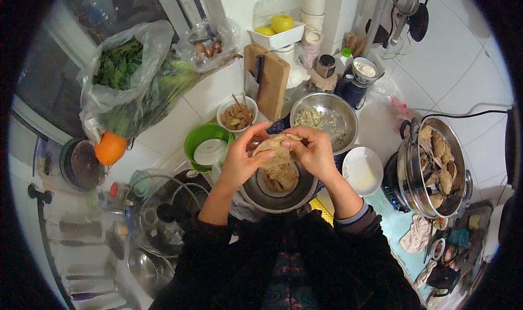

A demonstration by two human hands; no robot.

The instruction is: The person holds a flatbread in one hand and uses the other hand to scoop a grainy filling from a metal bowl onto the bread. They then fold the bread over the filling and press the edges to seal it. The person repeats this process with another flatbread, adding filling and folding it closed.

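Between my two hands, a flat, uneven piece of brownish dough (274, 149) is held up and pinched at its edges. My left hand (239, 153) grips its left side, thumb on the near face. My right hand (316, 153) has its thumb and fingers closed on the right side. Below them stands a steel bowl (251, 196) with a lump of the same brown dough (281, 180) in it. Just beyond my right hand is a wider steel bowl (353, 125) with chopped pale green and white bits (326, 120).
A white bowl (364, 171) with pale liquid and a steamer pot (460, 193) of brown pieces stand to the right. At left are a green basin (192, 141), a bowl of brown pieces (238, 115), a glass lid (158, 214) and bagged greens (120, 64). A cutting board (272, 83) leans behind.
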